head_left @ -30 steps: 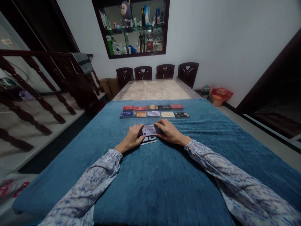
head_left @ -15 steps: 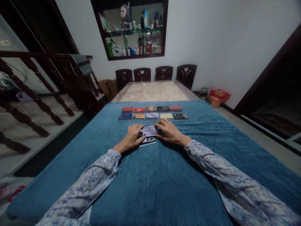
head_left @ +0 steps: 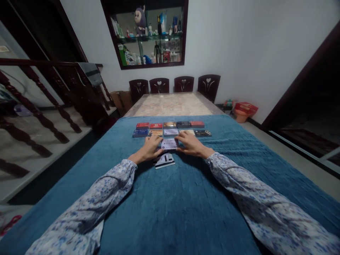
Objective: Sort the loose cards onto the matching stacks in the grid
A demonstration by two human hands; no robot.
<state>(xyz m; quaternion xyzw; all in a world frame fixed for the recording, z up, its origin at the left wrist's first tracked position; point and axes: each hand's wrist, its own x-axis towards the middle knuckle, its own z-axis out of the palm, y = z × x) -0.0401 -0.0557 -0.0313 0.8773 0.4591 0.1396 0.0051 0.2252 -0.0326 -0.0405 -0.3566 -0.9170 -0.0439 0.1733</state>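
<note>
Between my two hands is a pale lilac printed card [head_left: 170, 143], just in front of the near row of card stacks. My left hand [head_left: 149, 147] grips its left edge, fingers on top and thumb below. At the opposite edge, my right hand [head_left: 191, 143] pinches the card the same way. A few white-and-black cards [head_left: 165, 161] lie loosely overlapped on the cloth, closer to me than the held card. Behind it sits a lilac card stack [head_left: 171, 132]. My right fingers partly cover a cream card stack [head_left: 187, 132].
Other stacks in two rows include a blue one [head_left: 140, 133], an orange one [head_left: 155, 132] and a black one [head_left: 203, 133]. A blue cloth [head_left: 170, 205] covers the near table. Beyond it lies the bare marble tabletop [head_left: 170, 104], with chairs [head_left: 183, 84] against the wall.
Both hands have carried the lilac card forward, nearer the stacks. The white-and-black cards on the cloth are now more exposed. The view has shifted slightly.
</note>
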